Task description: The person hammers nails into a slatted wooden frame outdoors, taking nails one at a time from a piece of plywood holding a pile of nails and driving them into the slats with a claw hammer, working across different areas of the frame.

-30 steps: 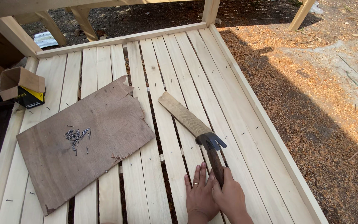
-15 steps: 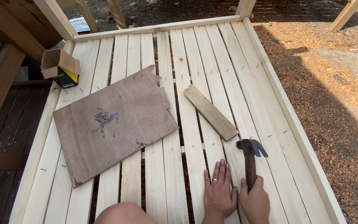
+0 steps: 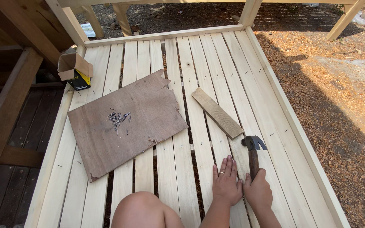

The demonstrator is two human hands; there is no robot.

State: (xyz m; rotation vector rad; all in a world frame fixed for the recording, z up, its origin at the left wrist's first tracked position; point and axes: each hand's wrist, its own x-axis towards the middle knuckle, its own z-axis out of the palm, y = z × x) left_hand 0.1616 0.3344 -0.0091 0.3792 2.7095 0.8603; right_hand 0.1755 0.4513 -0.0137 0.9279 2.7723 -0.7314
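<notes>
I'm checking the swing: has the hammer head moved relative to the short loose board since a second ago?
Yes. The hammer head was over the near end of the short loose board; now it sits past that end, nearer the person, gripped by the right hand.

A: From where is the single head view taken?

B: From above the person's own body, looking steeply down and forward along a slatted wooden platform [image 3: 199, 84]. A bare knee [image 3: 142, 209] fills the bottom edge, directly under the lens.

A: How near is it?

B: Close: the left hand [image 3: 227, 183] and right hand [image 3: 258, 192] lie at the lower margin. The far rail [image 3: 161, 37] runs near the top.

A: What frames the sides?

B: Dark decking [image 3: 9, 177] at left, sawdust-strewn ground [image 3: 339, 97] at right. No second view overlaps it.
</notes>
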